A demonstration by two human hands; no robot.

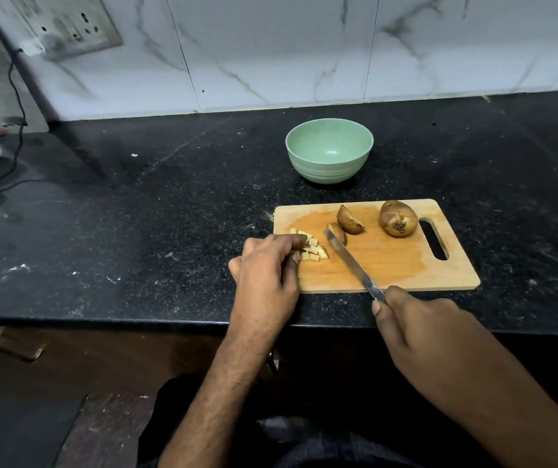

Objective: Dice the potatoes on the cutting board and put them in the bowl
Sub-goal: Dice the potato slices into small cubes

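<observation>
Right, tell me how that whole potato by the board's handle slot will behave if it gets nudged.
The whole potato is rounded and uncut, so it would probably roll or wobble rather than slide. It looks solid, so likely stiff and fairly heavy for its size. It sits beside the handle slot of the cutting board, so a push that way might catch there.
</observation>
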